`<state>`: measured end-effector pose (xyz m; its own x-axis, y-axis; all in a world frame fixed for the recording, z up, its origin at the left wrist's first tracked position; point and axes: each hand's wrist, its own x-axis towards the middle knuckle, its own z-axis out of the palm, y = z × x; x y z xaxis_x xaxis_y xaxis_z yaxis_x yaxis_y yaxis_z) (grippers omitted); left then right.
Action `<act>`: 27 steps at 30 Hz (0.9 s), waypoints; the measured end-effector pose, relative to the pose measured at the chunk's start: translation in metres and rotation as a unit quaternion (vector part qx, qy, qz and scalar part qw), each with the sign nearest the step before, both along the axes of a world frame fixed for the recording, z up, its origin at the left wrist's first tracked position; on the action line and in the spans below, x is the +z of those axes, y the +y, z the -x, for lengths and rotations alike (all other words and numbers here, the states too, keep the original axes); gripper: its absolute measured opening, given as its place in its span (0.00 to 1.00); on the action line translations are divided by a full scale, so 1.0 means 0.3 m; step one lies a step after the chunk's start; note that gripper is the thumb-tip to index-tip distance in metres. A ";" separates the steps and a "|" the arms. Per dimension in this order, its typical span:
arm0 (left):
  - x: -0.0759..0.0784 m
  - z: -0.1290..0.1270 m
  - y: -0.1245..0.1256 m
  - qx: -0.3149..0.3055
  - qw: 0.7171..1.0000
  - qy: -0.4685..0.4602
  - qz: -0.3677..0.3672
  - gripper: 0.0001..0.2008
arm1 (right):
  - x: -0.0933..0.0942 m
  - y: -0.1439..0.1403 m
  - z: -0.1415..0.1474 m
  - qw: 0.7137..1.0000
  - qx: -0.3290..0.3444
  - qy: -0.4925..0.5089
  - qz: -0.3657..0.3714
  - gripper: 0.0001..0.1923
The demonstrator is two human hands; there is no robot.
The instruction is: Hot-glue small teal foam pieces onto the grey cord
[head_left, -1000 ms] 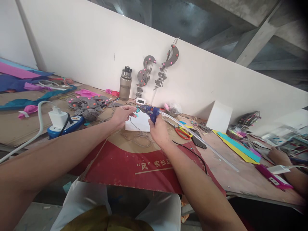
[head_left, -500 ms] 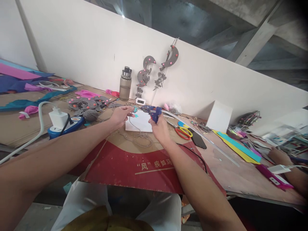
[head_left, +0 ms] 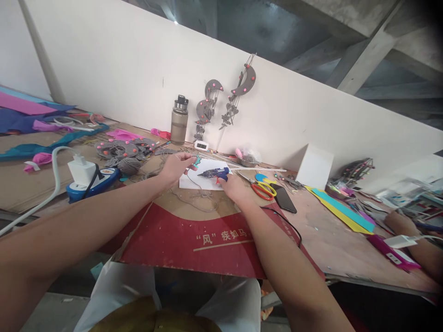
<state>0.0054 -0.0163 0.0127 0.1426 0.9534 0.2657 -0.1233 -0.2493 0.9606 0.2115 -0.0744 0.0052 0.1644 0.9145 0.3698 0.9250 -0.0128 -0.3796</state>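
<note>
Burn or smear hazard: right hand [head_left: 232, 186] closed around blue glue gun [head_left: 215, 173] lying on white sheet [head_left: 194, 182], nozzle at 9 o'clock toward left hand [head_left: 175, 167] pinching teal piece [head_left: 197, 160]; fingertips near hot tip.

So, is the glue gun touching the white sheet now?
Touching. The head view shows the blue glue gun lying flat on the white sheet, with the right hand on its handle.

Blue glue gun [head_left: 215, 173], teal piece [head_left: 197, 160]
</note>
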 end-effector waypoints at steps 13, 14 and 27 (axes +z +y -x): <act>0.037 -0.025 -0.095 0.150 0.912 0.172 -0.342 0.05 | 0.060 -0.069 0.242 0.781 0.213 0.582 -0.076 0.18; 0.041 -0.026 -0.101 0.147 0.911 0.169 -0.347 0.05 | 0.065 -0.075 0.253 0.755 0.218 0.614 -0.068 0.20; 0.023 -0.056 -0.096 -0.022 0.994 -0.006 -0.111 0.11 | 0.051 -0.048 0.196 0.859 0.184 0.463 -0.118 0.08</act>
